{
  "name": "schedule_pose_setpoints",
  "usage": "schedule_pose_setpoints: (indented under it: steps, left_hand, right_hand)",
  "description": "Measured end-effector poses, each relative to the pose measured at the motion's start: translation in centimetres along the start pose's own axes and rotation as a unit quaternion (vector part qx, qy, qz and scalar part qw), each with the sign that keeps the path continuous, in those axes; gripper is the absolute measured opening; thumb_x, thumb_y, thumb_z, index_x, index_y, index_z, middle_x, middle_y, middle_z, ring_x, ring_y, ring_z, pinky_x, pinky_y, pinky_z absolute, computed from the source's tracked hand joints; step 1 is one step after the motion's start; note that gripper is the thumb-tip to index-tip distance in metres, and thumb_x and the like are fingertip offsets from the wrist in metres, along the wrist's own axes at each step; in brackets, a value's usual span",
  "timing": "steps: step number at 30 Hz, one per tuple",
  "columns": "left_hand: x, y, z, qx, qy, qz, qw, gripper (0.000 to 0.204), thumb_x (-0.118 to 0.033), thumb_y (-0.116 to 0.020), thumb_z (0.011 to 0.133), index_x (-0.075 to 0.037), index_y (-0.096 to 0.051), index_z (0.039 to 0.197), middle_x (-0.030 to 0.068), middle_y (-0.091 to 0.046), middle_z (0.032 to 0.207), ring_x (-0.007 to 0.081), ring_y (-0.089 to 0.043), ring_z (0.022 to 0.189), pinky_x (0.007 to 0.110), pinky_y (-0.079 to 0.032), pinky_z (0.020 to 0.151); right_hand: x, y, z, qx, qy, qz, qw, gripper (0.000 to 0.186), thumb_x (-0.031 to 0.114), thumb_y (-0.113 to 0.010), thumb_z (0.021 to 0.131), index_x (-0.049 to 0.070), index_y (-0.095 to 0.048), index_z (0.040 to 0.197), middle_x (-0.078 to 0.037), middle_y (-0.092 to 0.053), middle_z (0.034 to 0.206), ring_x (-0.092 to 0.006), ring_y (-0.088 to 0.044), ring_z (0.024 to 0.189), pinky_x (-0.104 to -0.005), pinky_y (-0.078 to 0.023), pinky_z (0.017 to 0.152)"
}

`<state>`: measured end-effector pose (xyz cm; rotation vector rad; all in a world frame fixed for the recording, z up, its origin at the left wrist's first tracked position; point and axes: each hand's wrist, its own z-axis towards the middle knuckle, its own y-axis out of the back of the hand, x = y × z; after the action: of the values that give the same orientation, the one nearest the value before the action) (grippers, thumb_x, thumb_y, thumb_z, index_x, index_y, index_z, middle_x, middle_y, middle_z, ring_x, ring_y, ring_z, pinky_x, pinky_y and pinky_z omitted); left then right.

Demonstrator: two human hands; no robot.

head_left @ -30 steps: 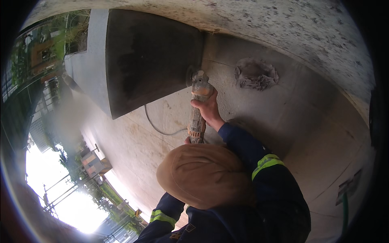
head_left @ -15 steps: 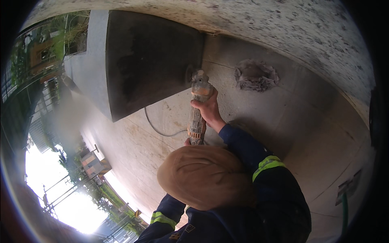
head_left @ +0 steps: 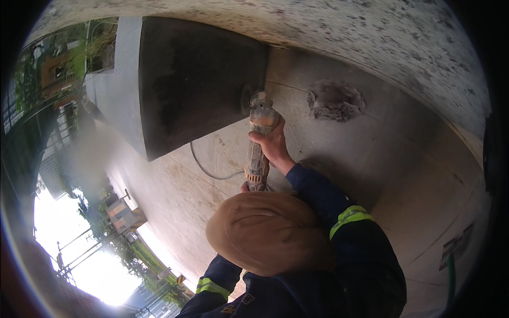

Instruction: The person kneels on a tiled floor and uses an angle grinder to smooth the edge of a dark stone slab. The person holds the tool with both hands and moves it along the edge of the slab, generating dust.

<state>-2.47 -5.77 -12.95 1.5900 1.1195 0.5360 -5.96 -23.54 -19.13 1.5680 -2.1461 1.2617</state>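
A dusty angle grinder with orange parts points away from me, its disc at the face of a large dark grey block. Whether disc and face touch is hard to make out. My right hand is wrapped round the grinder's front body, thumb across the top. At the rear end my left hand grips the tool, mostly hidden behind a rounded brown cloth shape. A thin grey cable curves over the floor from the grinder.
A crumpled grey cloth or bag lies right of the grinder. A pale speckled wall runs across the top. At the far right stands a flat thing with a green handle. Left are a striped box, railings and plants.
Almost nothing differs. The disc shows slightly more clearly, and the grinder stays at the same place on the block in both hands.
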Motion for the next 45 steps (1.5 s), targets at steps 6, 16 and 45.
schedule_pose_setpoints:
  steps: [6, 16, 45]
  left_hand:
    - [-0.9, 0.0, 2.4, 0.056, 0.047, 0.000, 0.997, 0.057, -0.020, -0.066, 0.080, -0.012, -0.047, 0.133, 0.0219, -0.066, 0.084, 0.0356, -0.066, 0.072, 0.047, -0.049, 0.065]
    - [-0.5, -0.9, -1.7, -0.077, -0.071, 0.078, 0.991, 0.060, -0.017, -0.068, 0.072, -0.011, -0.051, 0.129, 0.0205, -0.064, 0.081, 0.0383, -0.065, 0.074, 0.048, -0.048, 0.066]
    - [0.1, -1.5, -0.5, -0.042, -0.089, 0.041, 0.994, 0.068, -0.014, -0.070, 0.069, -0.013, -0.048, 0.133, 0.0215, -0.064, 0.083, 0.0389, -0.065, 0.078, 0.050, -0.049, 0.068]
  right_hand:
    - [-1.4, 1.4, 3.8, -0.026, -0.032, 0.026, 0.999, 0.084, 0.013, -0.076, 0.073, 0.001, -0.022, 0.136, -0.016, -0.049, 0.123, -0.0247, -0.053, 0.112, -0.0382, -0.046, 0.095]
    - [0.3, 0.1, -0.5, 0.003, -0.022, -0.015, 1.000, 0.088, 0.011, -0.077, 0.072, 0.000, -0.021, 0.139, -0.014, -0.047, 0.124, -0.0236, -0.050, 0.114, -0.0379, -0.044, 0.098]
    - [-0.9, 1.0, 0.4, 0.002, 0.008, -0.024, 1.000, 0.084, 0.011, -0.076, 0.072, 0.002, -0.023, 0.137, -0.013, -0.048, 0.122, -0.0215, -0.052, 0.110, -0.0366, -0.046, 0.095]
